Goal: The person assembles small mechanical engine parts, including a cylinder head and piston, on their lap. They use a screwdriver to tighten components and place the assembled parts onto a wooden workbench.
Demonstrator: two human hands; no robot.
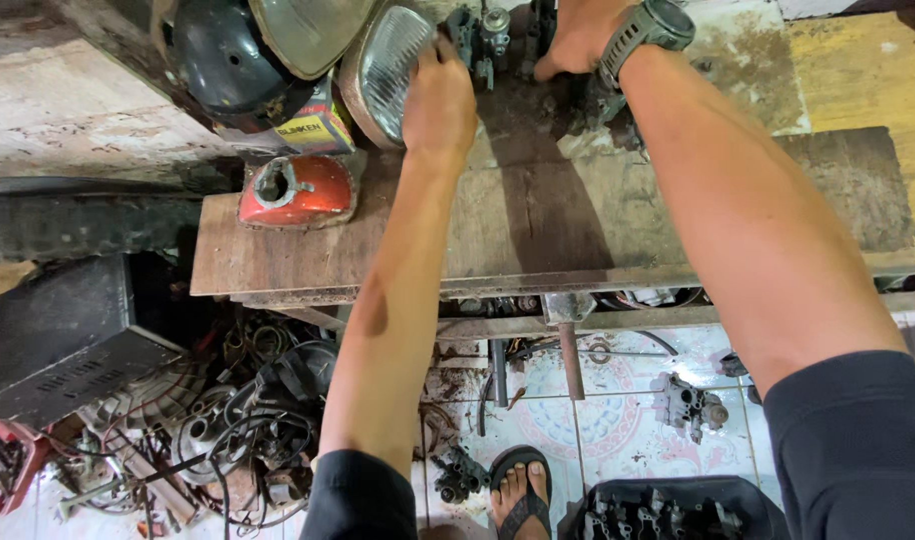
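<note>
At far edge of the wooden bench (538, 230), top centre of view, sits a grey metal carburettor-like part (486, 35), dirty, its long axis roughly upright; both hands meet on it; left hand (440, 95) wraps it from the left side, fingers closed around it, back of hand also against a ribbed headlamp lens (386, 70); right hand (578, 35), wristwatch (646, 30) on it, grips from the right; left looks marginally nearer; exact grip partly hidden. Left of the lens: yellow-and-red box (313, 128), label facing camera, under a black round housing (228, 60); below it a red tank-like piece (300, 190) with a round opening.
</note>
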